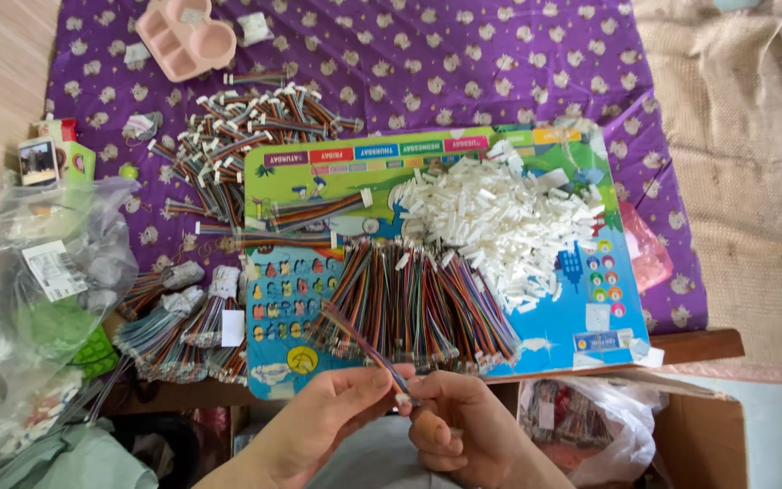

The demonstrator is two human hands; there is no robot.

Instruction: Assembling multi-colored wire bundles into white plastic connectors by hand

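Below the board's (590, 335) near edge, both hands' fingers (382, 378) pinch one ribbon cable (368, 349) at its white connector (402, 397).

The board (581, 317) is mostly covered: a wire pile (418, 308) sits just in front of both hands, and white plugs (500, 217) are heaped behind it. More wires (246, 136) and bags (47, 263) crowd the left. The purple cloth (463, 54) at the far end is bare, and so is the board's right edge.
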